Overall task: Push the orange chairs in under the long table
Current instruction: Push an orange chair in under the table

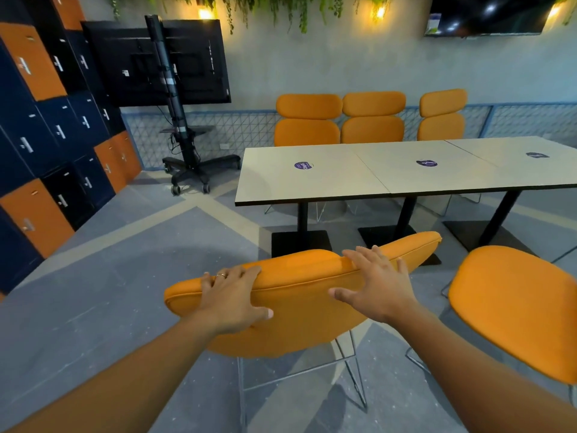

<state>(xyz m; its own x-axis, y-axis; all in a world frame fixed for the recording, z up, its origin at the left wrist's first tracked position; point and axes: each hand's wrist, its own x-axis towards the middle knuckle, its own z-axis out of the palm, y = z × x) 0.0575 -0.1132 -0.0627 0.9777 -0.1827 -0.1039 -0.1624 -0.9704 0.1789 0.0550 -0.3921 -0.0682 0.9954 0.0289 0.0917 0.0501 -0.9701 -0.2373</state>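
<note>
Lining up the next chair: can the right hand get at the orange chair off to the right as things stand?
Probably yes. The right hand rests open on the near chair, and only floor lies between it and the right-hand chair, whose backrest faces the person.

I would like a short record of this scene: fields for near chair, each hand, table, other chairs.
near chair: orange padded chair with thin metal legs, apart from the table
left hand: grips the backrest top
right hand: fingers spread on the backrest top
table: long white table on black pedestals
other chairs: second orange chair at right, also apart; row of three orange chairs at the far side
</note>
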